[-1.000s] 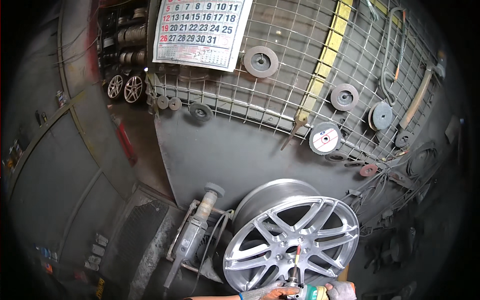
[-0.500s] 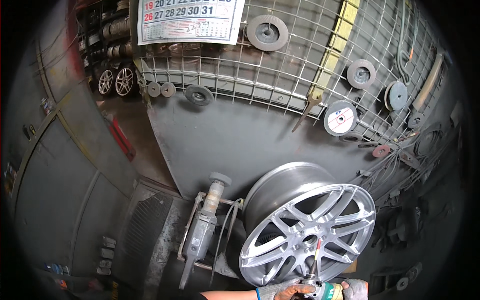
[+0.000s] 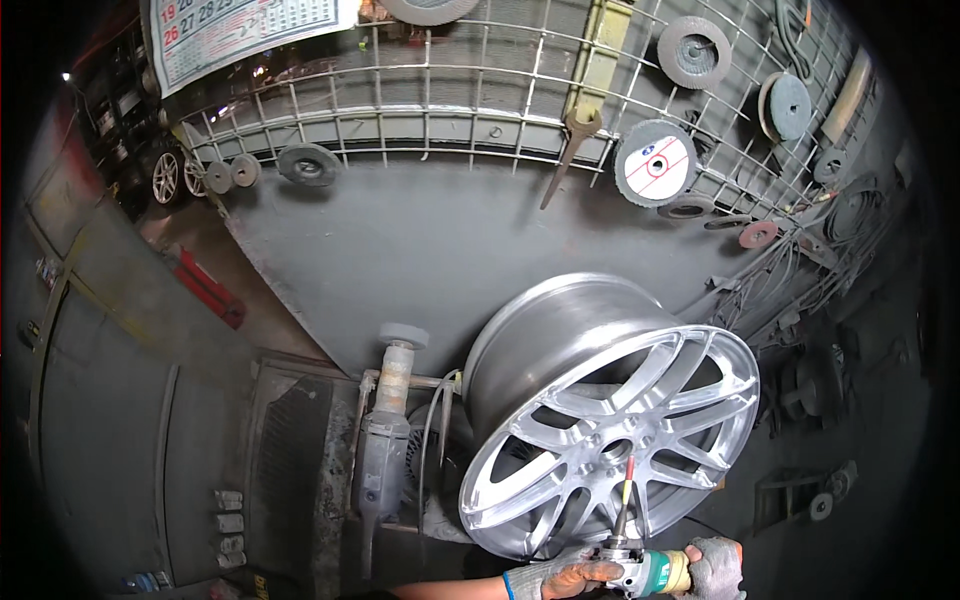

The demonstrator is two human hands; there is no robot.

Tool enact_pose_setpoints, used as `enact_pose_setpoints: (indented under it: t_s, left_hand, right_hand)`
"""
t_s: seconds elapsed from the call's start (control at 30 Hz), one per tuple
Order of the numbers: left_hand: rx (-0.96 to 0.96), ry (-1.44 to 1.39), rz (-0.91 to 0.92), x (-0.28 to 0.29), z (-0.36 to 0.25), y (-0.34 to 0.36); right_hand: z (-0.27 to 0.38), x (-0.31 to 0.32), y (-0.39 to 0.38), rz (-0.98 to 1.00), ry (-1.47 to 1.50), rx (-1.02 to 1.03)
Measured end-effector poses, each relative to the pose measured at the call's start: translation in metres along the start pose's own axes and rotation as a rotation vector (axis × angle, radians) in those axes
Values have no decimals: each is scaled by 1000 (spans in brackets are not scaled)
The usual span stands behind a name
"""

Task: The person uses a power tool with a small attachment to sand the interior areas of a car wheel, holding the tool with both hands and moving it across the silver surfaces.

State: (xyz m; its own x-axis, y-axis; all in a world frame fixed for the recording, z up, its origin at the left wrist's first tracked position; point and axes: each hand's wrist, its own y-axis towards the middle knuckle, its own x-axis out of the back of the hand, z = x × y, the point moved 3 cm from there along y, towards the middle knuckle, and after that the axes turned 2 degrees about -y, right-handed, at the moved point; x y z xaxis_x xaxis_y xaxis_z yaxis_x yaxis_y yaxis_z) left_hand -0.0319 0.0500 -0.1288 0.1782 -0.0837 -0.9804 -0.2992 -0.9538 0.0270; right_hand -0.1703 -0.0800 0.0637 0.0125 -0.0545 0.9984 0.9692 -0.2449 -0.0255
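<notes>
A silver multi-spoke alloy wheel rim [image 3: 600, 420] stands tilted in front of me, its spoked face turned toward me and its barrel behind. Low in the view I hold a green and grey angle grinder [image 3: 655, 572]. My gloved left hand [image 3: 575, 575] is wrapped round its metal head, and my gloved right hand [image 3: 717, 568] grips the yellowish rear of its body. A long, slim attachment [image 3: 626, 495] with a red and yellow tip rises from the head, in front of the lower spokes near the hub. Whether it touches the rim, I cannot tell.
A larger grey power tool with a round wheel [image 3: 385, 455] stands on a metal frame left of the rim. Behind, abrasive discs [image 3: 655, 163] and a wrench [image 3: 572, 150] hang on a wire grid [image 3: 460, 120]. Cables [image 3: 770, 270] bunch at the right; a doorway opens left.
The view has shifted, so the wall and its discs sit higher and further left. My hands and the grinder appear slightly higher, both hands still holding it.
</notes>
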Motion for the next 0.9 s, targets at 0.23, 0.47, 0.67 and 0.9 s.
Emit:
enact_pose_setpoints:
  t_s: [0.23, 0.47, 0.67, 0.9]
  left_hand:
    - [44, 67, -22, -2, 1, 8]
    - [-26, 1, -112, -19, -26, 0]
    - [159, 29, -149, -31, -20, -13]
    - [181, 358, -293, -86, -54, -13]
  right_hand:
    - [-7, -14, -25, -269, -45, 31]
    - [-12, -22, -5, -151, 40, -44]
    - [-5, -49, -37, -190, 195, -146]
    - [-7, -52, -31, -280, 294, -88]
